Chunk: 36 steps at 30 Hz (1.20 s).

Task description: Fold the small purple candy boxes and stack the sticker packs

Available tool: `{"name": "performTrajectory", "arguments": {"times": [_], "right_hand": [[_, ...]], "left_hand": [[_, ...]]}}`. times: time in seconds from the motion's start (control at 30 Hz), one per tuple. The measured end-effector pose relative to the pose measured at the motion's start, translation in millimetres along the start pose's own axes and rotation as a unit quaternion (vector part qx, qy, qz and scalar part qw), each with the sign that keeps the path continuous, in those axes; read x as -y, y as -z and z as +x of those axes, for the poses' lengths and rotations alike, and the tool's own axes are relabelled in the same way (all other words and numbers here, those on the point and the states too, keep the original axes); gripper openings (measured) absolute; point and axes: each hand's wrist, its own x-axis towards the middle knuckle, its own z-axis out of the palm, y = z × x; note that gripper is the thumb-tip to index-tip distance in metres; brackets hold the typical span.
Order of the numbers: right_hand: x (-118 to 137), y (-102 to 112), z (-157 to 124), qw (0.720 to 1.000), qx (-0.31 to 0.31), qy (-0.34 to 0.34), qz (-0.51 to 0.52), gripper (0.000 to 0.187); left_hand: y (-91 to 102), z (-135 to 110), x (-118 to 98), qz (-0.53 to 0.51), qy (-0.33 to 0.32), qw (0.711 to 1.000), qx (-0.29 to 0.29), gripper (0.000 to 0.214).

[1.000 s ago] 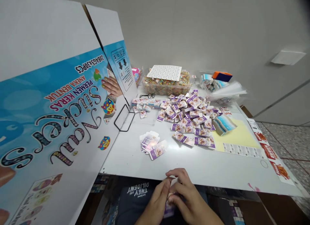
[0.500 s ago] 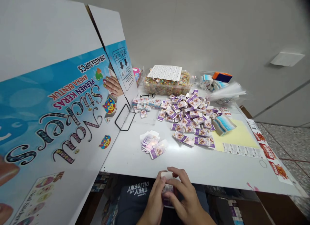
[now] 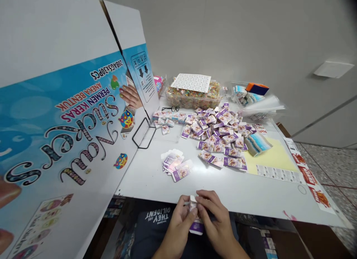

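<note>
My left hand (image 3: 176, 223) and my right hand (image 3: 214, 220) meet just below the table's near edge, over my lap. Together they pinch a small purple and white carton (image 3: 196, 222), fingers closed round it. On the white table (image 3: 237, 192) just ahead lies a small stack of flat purple cartons (image 3: 176, 166). Farther back spreads a large heap of folded purple cartons (image 3: 220, 134). A short row of cartons (image 3: 167, 119) sits to the heap's left.
A big blue and white "Nail Stickers" cardboard box (image 3: 64, 125) leans along the left side. At the back stand a clear tub of coloured candy (image 3: 192, 93) with a printed sheet on top, eyeglasses (image 3: 170, 109), clear bags (image 3: 259, 99) and a yellow sheet (image 3: 272, 156).
Both hands have risen slightly toward the table edge while working the small carton, which now shows more of its white flap and purple body between my fingers.
</note>
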Motion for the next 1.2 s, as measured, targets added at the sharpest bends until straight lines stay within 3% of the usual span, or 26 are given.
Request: {"name": "performTrajectory", "arguments": {"times": [0.07, 0.17, 0.27, 0.33, 0.43, 0.5, 0.63, 0.73, 0.8, 0.9, 1.0, 1.1, 1.2], "right_hand": [[1, 4, 4, 0.999, 0.005, -0.036, 0.028, 0.017], [-1, 4, 7, 0.985, 0.001, -0.143, 0.099, 0.009], [-2, -1, 9, 0.941, -0.014, -0.260, 0.216, 0.020], [-2, -4, 12, 0.913, -0.025, -0.295, 0.280, 0.024], [1, -6, 15, 0.898, -0.050, -0.302, 0.316, 0.025], [2, -6, 14, 0.905, -0.061, -0.288, 0.307, 0.024], [5, -8, 0, 0.954, -0.092, -0.195, 0.207, 0.017], [7, -11, -12, 0.986, -0.074, -0.103, 0.109, 0.011], [8, -14, -17, 0.992, -0.055, -0.082, 0.076, 0.011], [6, -16, -15, 0.982, -0.023, -0.146, 0.115, 0.013], [0, -10, -1, 0.948, 0.007, -0.255, 0.191, 0.024], [-6, 7, 26, 0.927, -0.094, -0.278, 0.235, 0.032], [-8, 28, 53, 0.905, -0.215, -0.247, 0.271, 0.045]], "left_hand": [[0.6, -1, -1, 0.032, -0.005, 0.999, 0.008, 0.026], [1.6, -3, -4, 0.096, -0.016, 0.995, 0.001, 0.031], [5.1, -6, -3, 0.171, -0.050, 0.984, -0.029, 0.037], [9.4, -6, 1, 0.232, -0.088, 0.967, -0.051, 0.040], [15.9, -5, 4, 0.306, -0.145, 0.939, -0.059, 0.041], [18.2, -4, 3, 0.332, -0.166, 0.927, -0.050, 0.040], [16.7, 0, -5, 0.351, -0.185, 0.917, -0.043, 0.039], [13.5, 0, -9, 0.354, -0.184, 0.916, -0.053, 0.038], [11.8, -1, -10, 0.352, -0.169, 0.919, -0.052, 0.040], [10.0, -3, -12, 0.335, -0.139, 0.929, -0.067, 0.043], [10.7, -2, -15, 0.332, -0.156, 0.925, -0.103, 0.043], [16.2, 6, -19, 0.354, -0.219, 0.901, -0.119, 0.038], [25.8, 24, -24, 0.442, -0.292, 0.837, -0.136, 0.025]]}}
